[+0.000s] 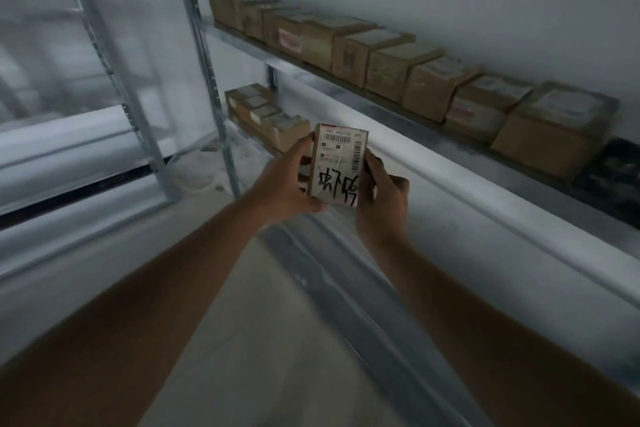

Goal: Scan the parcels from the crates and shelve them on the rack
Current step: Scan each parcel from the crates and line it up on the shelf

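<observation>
Cardboard parcel (pixel 341 166), barcode label, black handwriting | left hand (pixel 289 180) grips | right hand (pixel 381 198) grips

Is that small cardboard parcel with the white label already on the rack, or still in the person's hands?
Still in hand. The small cardboard parcel with the white label is gripped between the left hand and right hand, in front of the metal rack.

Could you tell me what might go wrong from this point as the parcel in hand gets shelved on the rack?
1. The upper shelf already carries a close-packed row of boxes; pushing the parcel in could knock a neighbour.
2. The left hand and right hand grip only its side edges, so it might slip while being lifted.
3. The picture is dim and blurred, so the label could be misread.
</observation>
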`<control>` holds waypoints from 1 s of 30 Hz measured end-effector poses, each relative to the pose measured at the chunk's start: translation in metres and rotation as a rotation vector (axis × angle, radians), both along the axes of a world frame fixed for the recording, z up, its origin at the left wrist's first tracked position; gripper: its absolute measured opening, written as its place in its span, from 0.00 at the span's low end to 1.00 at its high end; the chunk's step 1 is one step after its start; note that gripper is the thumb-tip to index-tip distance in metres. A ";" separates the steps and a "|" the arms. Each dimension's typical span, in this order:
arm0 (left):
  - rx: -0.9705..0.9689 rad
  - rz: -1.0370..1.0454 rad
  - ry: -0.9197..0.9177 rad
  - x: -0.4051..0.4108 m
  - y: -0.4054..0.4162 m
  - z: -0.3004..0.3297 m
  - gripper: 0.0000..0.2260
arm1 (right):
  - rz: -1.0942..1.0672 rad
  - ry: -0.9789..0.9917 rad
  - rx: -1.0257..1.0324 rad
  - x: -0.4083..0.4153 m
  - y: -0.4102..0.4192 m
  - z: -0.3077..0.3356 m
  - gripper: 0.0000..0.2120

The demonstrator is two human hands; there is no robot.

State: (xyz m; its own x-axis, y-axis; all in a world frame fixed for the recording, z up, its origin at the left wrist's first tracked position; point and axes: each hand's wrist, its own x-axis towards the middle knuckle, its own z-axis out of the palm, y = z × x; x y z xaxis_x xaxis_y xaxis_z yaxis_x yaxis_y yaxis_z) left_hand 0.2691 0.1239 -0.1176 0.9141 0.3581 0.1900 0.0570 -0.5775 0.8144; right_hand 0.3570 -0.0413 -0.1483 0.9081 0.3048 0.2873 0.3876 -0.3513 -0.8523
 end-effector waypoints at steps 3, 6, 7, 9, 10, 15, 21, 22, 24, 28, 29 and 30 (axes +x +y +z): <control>0.033 0.011 0.008 0.019 0.048 -0.013 0.52 | 0.014 0.030 -0.022 0.020 0.051 -0.014 0.21; 0.091 0.000 0.029 0.042 0.104 -0.027 0.50 | 0.013 0.047 -0.040 0.039 0.104 -0.029 0.21; 0.104 -0.011 0.036 0.050 0.124 -0.030 0.49 | 0.004 0.050 -0.046 0.046 0.122 -0.033 0.21; 0.108 -0.048 0.052 0.067 0.163 -0.038 0.47 | -0.036 0.063 -0.055 0.057 0.158 -0.041 0.22; 0.105 -0.066 0.061 0.076 0.182 -0.042 0.46 | -0.063 0.071 -0.066 0.063 0.176 -0.046 0.22; 0.090 -0.143 0.100 0.125 0.263 -0.067 0.45 | -0.170 0.153 -0.091 0.093 0.250 -0.063 0.22; 0.107 -0.256 0.132 0.184 0.322 -0.093 0.45 | -0.286 0.214 -0.144 0.135 0.302 -0.089 0.22; 0.132 -0.265 0.132 0.195 0.329 -0.096 0.45 | -0.296 0.218 -0.156 0.143 0.309 -0.094 0.22; 0.172 -0.274 0.140 0.218 0.344 -0.106 0.45 | -0.307 0.232 -0.169 0.161 0.322 -0.106 0.22; 0.155 -0.281 0.175 0.261 0.368 -0.131 0.43 | -0.323 0.264 -0.188 0.201 0.348 -0.130 0.22; 0.153 -0.280 0.177 0.271 0.373 -0.137 0.43 | -0.318 0.269 -0.203 0.212 0.353 -0.136 0.23; 0.155 -0.280 0.181 0.282 0.377 -0.143 0.42 | -0.314 0.279 -0.216 0.224 0.359 -0.142 0.23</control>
